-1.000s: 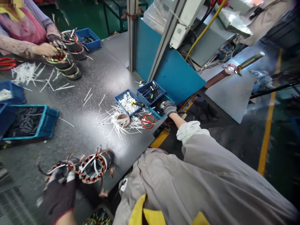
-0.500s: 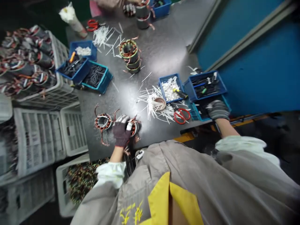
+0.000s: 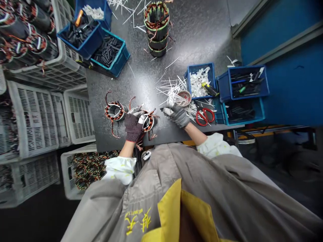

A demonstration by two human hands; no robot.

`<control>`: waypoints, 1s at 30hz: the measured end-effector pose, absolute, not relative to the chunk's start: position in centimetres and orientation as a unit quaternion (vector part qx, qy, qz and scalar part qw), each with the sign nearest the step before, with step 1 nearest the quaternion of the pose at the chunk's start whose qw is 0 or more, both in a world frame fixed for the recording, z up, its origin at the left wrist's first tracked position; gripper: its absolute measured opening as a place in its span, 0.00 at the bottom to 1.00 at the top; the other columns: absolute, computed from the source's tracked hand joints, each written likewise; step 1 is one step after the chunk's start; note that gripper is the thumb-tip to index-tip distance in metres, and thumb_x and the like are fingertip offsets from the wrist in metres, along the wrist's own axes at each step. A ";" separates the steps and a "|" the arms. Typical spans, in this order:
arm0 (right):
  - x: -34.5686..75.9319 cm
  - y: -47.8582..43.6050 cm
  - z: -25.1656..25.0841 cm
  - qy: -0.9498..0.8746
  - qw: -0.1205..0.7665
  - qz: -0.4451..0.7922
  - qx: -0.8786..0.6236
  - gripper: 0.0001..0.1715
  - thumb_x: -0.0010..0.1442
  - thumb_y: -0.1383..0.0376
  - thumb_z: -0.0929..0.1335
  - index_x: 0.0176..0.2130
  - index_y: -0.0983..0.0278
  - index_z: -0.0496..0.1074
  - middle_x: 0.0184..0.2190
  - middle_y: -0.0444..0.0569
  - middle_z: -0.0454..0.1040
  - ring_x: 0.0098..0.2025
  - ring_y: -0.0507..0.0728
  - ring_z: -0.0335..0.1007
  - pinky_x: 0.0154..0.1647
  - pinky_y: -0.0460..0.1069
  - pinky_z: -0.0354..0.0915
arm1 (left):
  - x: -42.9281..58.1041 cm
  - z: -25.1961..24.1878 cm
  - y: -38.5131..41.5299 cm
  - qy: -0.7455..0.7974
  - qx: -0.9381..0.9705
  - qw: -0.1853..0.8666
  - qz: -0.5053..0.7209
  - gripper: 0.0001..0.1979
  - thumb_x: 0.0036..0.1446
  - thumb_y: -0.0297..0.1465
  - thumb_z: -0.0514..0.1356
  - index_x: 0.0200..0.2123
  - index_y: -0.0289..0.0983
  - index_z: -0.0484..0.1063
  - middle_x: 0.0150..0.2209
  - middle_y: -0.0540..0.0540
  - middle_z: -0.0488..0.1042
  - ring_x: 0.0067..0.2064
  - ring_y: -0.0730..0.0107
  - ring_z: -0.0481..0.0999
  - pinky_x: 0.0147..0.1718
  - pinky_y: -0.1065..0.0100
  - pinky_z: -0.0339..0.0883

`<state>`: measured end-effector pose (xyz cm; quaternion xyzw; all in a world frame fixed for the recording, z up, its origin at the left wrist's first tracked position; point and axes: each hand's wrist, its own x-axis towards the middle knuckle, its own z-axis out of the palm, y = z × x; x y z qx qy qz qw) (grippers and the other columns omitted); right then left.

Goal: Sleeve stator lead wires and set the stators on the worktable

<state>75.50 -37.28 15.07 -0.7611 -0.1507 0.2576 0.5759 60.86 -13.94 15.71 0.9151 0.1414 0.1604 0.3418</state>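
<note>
My left hand [image 3: 134, 127], in a dark maroon glove with pale fingertips, is closed on the side of a motor stator [image 3: 148, 123] lying near the table's front edge. Orange-red lacing and loose copper leads show at the stator's end. A second stator [image 3: 115, 111] rests just to the left, leads sticking out. My right hand [image 3: 176, 115], gloved in grey, is a little to the right of the held stator, apart from it. Its fingers pinch a small black tube [image 3: 163, 109], whose far end is hard to make out.
White ties [image 3: 174, 89] lie around a small round dish [image 3: 184, 98]. Red-handled scissors [image 3: 205, 116], a blue bin of white pieces [image 3: 200, 82] and a teal bin of black tubes [image 3: 242, 112] stand right. Stacked stators [image 3: 156, 30] stand behind; crates [image 3: 35, 121] line the left.
My right hand has come from the teal bin leftward to near the held stator, with a small black tube in its fingers. My left hand stays on the stator. The view has tilted down.
</note>
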 end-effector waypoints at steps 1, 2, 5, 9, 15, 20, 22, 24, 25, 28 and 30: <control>75.8 -36.6 14.6 -0.153 0.587 0.269 -0.748 0.19 0.66 0.47 0.75 0.42 0.60 0.82 0.37 0.53 0.85 0.37 0.60 0.79 0.34 0.52 0.78 | 60.9 15.6 -14.0 0.143 0.915 0.341 0.164 0.19 0.76 0.46 0.61 0.53 0.42 0.86 0.59 0.37 0.86 0.66 0.45 0.82 0.71 0.40 0.71; 76.1 -36.2 14.2 -0.153 0.599 0.283 -0.733 0.18 0.66 0.48 0.76 0.43 0.59 0.82 0.38 0.52 0.85 0.37 0.59 0.79 0.36 0.52 0.78 | 60.9 15.5 -14.1 0.144 0.914 0.341 0.167 0.19 0.76 0.46 0.61 0.53 0.42 0.86 0.59 0.37 0.86 0.66 0.45 0.82 0.71 0.41 0.71; 76.6 -36.3 13.5 -0.148 0.621 0.325 -0.697 0.20 0.66 0.47 0.78 0.46 0.59 0.83 0.38 0.50 0.84 0.34 0.56 0.76 0.35 0.52 0.77 | 60.9 15.4 -14.2 0.135 0.909 0.353 0.177 0.18 0.76 0.45 0.61 0.52 0.42 0.86 0.59 0.38 0.86 0.66 0.46 0.82 0.71 0.41 0.71; 77.1 -36.7 13.2 -0.165 0.624 0.342 -0.683 0.25 0.64 0.43 0.80 0.44 0.60 0.83 0.35 0.48 0.80 0.34 0.55 0.74 0.37 0.51 0.76 | 60.9 15.2 -14.2 0.129 0.903 0.370 0.179 0.16 0.76 0.45 0.63 0.52 0.43 0.86 0.59 0.38 0.86 0.66 0.46 0.83 0.71 0.41 0.72; 79.4 -36.1 12.5 -0.309 0.558 0.311 -0.705 0.21 0.70 0.45 0.76 0.46 0.58 0.87 0.43 0.52 0.85 0.45 0.61 0.80 0.52 0.57 0.80 | 60.9 15.0 -14.3 0.137 0.905 0.360 0.180 0.15 0.76 0.44 0.62 0.53 0.43 0.85 0.60 0.39 0.86 0.66 0.48 0.83 0.71 0.42 0.72; 79.8 -37.1 12.4 -0.376 0.527 0.286 -0.706 0.23 0.75 0.46 0.72 0.53 0.58 0.89 0.47 0.53 0.87 0.49 0.62 0.83 0.60 0.59 0.79 | 60.8 15.2 -14.4 0.148 0.908 0.353 0.173 0.16 0.76 0.45 0.62 0.52 0.43 0.86 0.59 0.40 0.87 0.66 0.48 0.83 0.71 0.42 0.73; 79.4 -37.7 12.5 -0.376 0.533 0.267 -0.709 0.24 0.76 0.47 0.71 0.56 0.58 0.89 0.48 0.53 0.87 0.50 0.62 0.83 0.61 0.60 0.79 | 60.8 15.3 -14.4 0.149 0.909 0.351 0.170 0.16 0.76 0.45 0.62 0.52 0.43 0.86 0.59 0.40 0.87 0.66 0.49 0.83 0.71 0.42 0.72; 78.9 -37.9 12.5 -0.383 0.532 0.256 -0.711 0.22 0.77 0.49 0.70 0.56 0.58 0.89 0.51 0.54 0.87 0.52 0.63 0.84 0.62 0.61 0.79 | 60.7 15.3 -14.4 0.142 0.909 0.348 0.178 0.16 0.77 0.45 0.61 0.52 0.42 0.86 0.59 0.39 0.86 0.65 0.49 0.83 0.71 0.42 0.73; 78.7 -37.8 12.3 -0.386 0.528 0.251 -0.714 0.22 0.78 0.49 0.70 0.55 0.58 0.89 0.52 0.55 0.87 0.54 0.64 0.84 0.63 0.61 0.79 | 60.7 15.3 -14.4 0.138 0.910 0.347 0.182 0.17 0.77 0.45 0.61 0.52 0.42 0.86 0.59 0.39 0.86 0.65 0.49 0.83 0.71 0.42 0.73; 78.8 -37.0 11.8 -0.389 0.517 0.225 -0.728 0.21 0.78 0.53 0.70 0.56 0.60 0.89 0.56 0.57 0.87 0.57 0.65 0.84 0.65 0.60 0.79 | 60.6 15.3 -14.4 0.133 0.912 0.341 0.184 0.16 0.77 0.44 0.61 0.53 0.43 0.86 0.59 0.39 0.86 0.65 0.49 0.83 0.70 0.43 0.74; 79.2 -36.6 11.5 -0.402 0.506 0.213 -0.733 0.20 0.78 0.55 0.70 0.58 0.60 0.88 0.56 0.57 0.87 0.58 0.64 0.84 0.65 0.59 0.79 | 60.6 15.3 -14.3 0.138 0.914 0.337 0.177 0.16 0.77 0.44 0.61 0.54 0.43 0.85 0.59 0.39 0.86 0.66 0.49 0.82 0.70 0.43 0.73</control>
